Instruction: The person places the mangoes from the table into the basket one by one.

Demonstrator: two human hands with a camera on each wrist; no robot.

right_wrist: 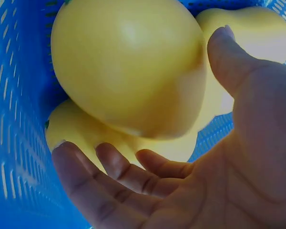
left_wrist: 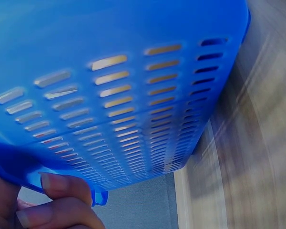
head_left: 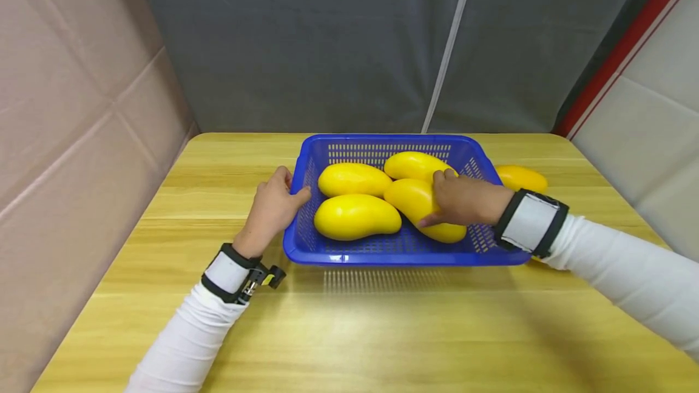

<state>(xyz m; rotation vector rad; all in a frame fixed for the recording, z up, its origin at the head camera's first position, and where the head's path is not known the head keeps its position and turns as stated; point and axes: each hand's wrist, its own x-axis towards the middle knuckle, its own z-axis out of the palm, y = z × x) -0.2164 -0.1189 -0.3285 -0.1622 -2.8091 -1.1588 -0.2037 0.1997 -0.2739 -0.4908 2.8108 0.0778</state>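
Observation:
A blue plastic basket [head_left: 404,258] with slotted walls holds several yellow mangoes. My left hand [head_left: 272,204] grips its left rim, thumb over the edge and fingers curled beneath; the left wrist view shows those fingers [left_wrist: 66,205] against the outer wall. Inside the basket, my right hand [head_left: 464,199] is spread over the front right mango [head_left: 417,199]. In the right wrist view, the thumb [right_wrist: 229,59] lies along one side of a large mango [right_wrist: 128,62], and the other fingers reach past its end, over another mango [right_wrist: 76,131]. Firm contact cannot be seen there.
Outside the basket, a mango [head_left: 521,179] lies on the wooden table [head_left: 382,332] to the right. Part of another yellow thing shows under the right sleeve [head_left: 611,259]. A grey curtain [head_left: 306,47] hangs behind the table, with pale padded walls [head_left: 71,108] at the sides.

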